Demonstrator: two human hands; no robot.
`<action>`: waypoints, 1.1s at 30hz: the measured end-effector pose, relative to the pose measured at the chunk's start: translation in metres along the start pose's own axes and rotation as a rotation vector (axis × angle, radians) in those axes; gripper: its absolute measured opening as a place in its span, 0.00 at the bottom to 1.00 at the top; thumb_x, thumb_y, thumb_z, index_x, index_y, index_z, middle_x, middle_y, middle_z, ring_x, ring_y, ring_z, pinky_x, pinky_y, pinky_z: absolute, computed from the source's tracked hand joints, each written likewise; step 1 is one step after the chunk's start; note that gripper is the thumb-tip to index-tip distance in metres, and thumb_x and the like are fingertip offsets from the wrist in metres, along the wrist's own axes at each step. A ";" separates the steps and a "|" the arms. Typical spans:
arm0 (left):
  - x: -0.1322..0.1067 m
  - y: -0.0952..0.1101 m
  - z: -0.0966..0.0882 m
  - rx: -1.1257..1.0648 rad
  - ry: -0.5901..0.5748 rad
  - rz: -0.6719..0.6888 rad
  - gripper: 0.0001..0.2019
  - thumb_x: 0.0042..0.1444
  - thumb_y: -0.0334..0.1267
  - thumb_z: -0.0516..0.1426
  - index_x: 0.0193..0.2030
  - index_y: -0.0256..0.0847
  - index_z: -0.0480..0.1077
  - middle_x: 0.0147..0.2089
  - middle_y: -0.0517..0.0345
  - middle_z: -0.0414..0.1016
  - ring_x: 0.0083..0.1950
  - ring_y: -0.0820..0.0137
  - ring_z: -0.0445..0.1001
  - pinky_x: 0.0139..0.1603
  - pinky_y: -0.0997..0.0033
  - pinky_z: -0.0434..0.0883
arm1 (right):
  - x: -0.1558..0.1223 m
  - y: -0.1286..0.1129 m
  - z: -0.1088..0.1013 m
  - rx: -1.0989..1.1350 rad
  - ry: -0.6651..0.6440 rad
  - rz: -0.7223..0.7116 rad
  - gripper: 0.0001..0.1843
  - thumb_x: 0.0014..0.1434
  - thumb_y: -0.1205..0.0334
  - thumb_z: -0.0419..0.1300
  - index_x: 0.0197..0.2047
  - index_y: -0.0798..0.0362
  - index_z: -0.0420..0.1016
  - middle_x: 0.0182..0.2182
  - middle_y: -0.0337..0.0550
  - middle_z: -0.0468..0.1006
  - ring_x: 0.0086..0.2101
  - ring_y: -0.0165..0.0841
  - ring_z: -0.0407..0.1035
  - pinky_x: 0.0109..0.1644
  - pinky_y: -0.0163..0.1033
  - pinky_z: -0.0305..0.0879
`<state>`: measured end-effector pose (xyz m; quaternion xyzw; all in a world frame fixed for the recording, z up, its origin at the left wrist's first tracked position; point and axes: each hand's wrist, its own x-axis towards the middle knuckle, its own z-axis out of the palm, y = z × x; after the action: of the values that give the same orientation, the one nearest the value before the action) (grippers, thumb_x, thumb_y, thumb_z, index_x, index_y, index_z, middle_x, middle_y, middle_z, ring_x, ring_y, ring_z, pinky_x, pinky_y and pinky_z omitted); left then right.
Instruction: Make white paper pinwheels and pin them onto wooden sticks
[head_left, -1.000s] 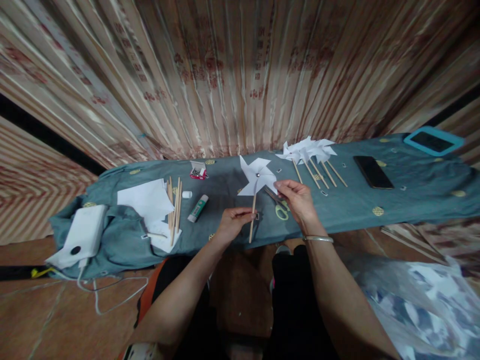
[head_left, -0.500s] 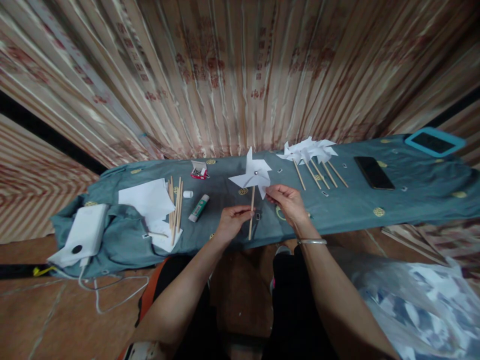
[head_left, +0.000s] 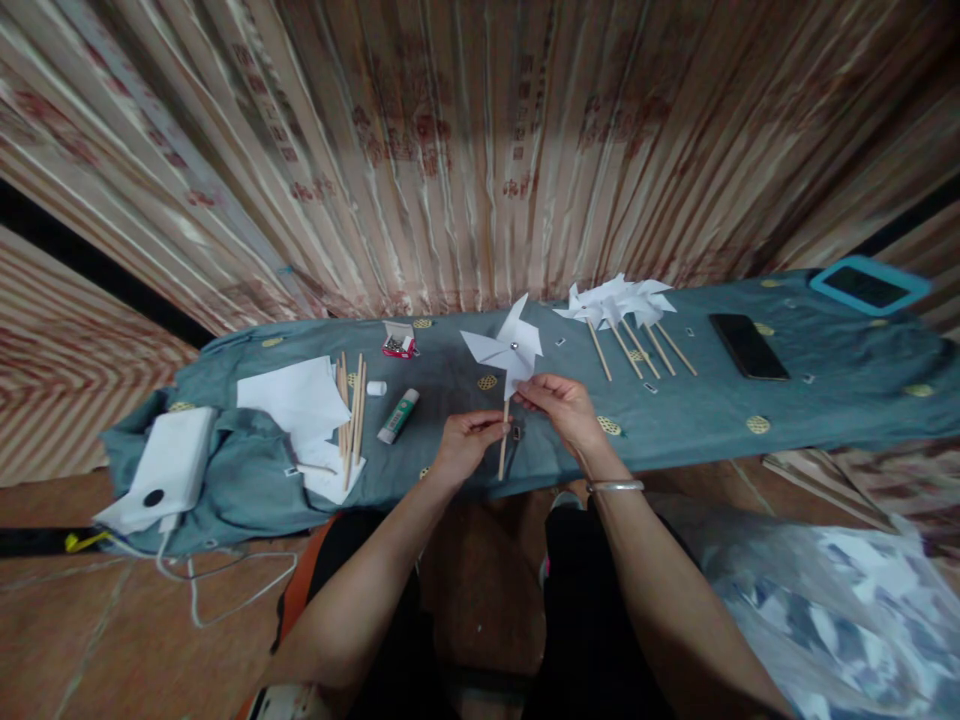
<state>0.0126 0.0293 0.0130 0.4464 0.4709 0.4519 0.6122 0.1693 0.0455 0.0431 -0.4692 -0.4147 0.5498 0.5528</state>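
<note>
A white paper pinwheel (head_left: pixel 501 350) on a wooden stick, with a silver pin at its centre, is held upright over the cloth. My left hand (head_left: pixel 469 443) pinches the stick (head_left: pixel 502 462) below the blades. The fingers of my right hand (head_left: pixel 557 405) are closed at the tip of the lowest blade, close to the stick. To the right lie several similar pinwheels (head_left: pixel 619 300) with their sticks towards me. On the left are loose wooden sticks (head_left: pixel 358 415), white paper sheets (head_left: pixel 289 400), a green glue stick (head_left: pixel 398 416) with its white cap (head_left: pixel 376 388) off, and a small red box of pins (head_left: pixel 398 341).
A teal cloth (head_left: pixel 697 420) covers the narrow table. A black phone (head_left: pixel 748 346) and a blue-framed device (head_left: pixel 870 284) lie at the right. At the left sits a white power bank (head_left: pixel 174 460) with cables. A clear plastic bag (head_left: pixel 832 610) of paper stands at lower right; a curtain (head_left: pixel 480 150) hangs behind.
The blades have turned on the pin, the right-hand blade now pointing down beside the stick. My right hand has moved left along with it. My left hand stays on the stick.
</note>
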 end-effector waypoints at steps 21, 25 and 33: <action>-0.002 -0.001 0.001 -0.060 -0.034 -0.041 0.12 0.35 0.39 0.71 0.30 0.38 0.82 0.32 0.54 0.83 0.35 0.66 0.79 0.43 0.68 0.74 | 0.010 -0.010 -0.046 0.030 0.281 -0.184 0.17 0.39 0.48 0.75 0.24 0.51 0.79 0.23 0.37 0.79 0.23 0.24 0.66 0.28 0.31 0.62; -0.006 -0.001 0.002 -0.045 -0.095 -0.057 0.10 0.38 0.37 0.70 0.31 0.38 0.82 0.33 0.54 0.84 0.35 0.68 0.78 0.43 0.70 0.73 | 0.014 -0.006 -0.055 0.020 0.347 -0.237 0.16 0.43 0.51 0.74 0.35 0.49 0.82 0.34 0.39 0.83 0.31 0.27 0.73 0.35 0.32 0.66; -0.009 -0.006 0.005 -0.058 -0.162 -0.147 0.10 0.39 0.33 0.69 0.32 0.37 0.82 0.34 0.54 0.83 0.36 0.68 0.78 0.44 0.69 0.72 | 0.016 -0.002 -0.049 0.075 0.277 -0.140 0.18 0.40 0.49 0.75 0.33 0.49 0.82 0.29 0.36 0.81 0.29 0.25 0.73 0.33 0.30 0.69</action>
<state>0.0170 0.0189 0.0092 0.4277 0.4382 0.3817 0.6924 0.2184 0.0585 0.0339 -0.4895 -0.3454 0.4552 0.6587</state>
